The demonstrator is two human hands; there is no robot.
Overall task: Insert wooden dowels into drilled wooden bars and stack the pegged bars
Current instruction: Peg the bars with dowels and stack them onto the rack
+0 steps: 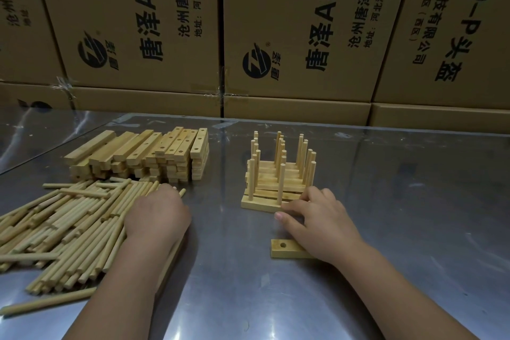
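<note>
Dowels, bars: pale bare wood, matt. Table: scuffed shiny metal. Boxes: matt brown cardbd.

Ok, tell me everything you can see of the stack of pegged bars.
The stack of pegged bars is pale, unfinished-looking wood: flat bars laid in overlapping rows stepping back from the camera, each holding round dowels that stand upright in three lines. It sits right of centre on the shiny metal table. The front bar lies lowest, flat on the table, and the right hand touches its right end with its fingers.
</note>
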